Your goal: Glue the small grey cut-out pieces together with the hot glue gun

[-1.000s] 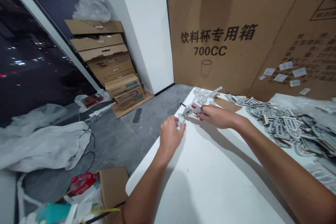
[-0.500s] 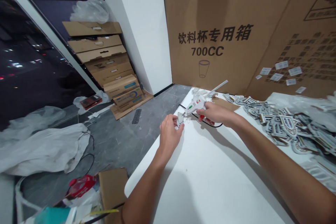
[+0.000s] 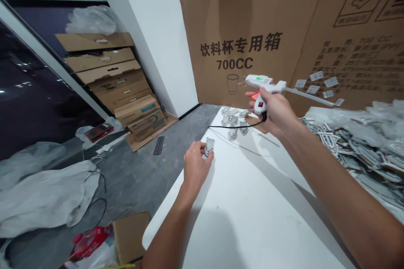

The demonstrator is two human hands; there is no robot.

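Observation:
My right hand (image 3: 274, 109) is closed around the handle of a white hot glue gun (image 3: 267, 84), raised above the table with its nozzle toward the left. A long clear glue stick (image 3: 311, 97) sticks out of its back, and a black cord (image 3: 233, 127) runs from the handle to the left. Between the thumb and fingers of my left hand (image 3: 196, 162) is a small grey shield-shaped piece (image 3: 209, 146), held at the table's left edge. Several similar grey pieces (image 3: 233, 121) lie at the far end of the white table (image 3: 246, 210).
A heap of flat printed cutouts (image 3: 356, 147) and clear plastic bags cover the table's right side. A big cardboard box (image 3: 252, 12) stands behind. Stacked boxes (image 3: 120, 80) rest by the pillar (image 3: 148, 29). An open carton (image 3: 131, 233) is at lower left.
My right hand has lifted the glue gun up, away from the grey piece, and turned its nozzle leftward. My left hand still holds the piece. The view has shifted slightly right.

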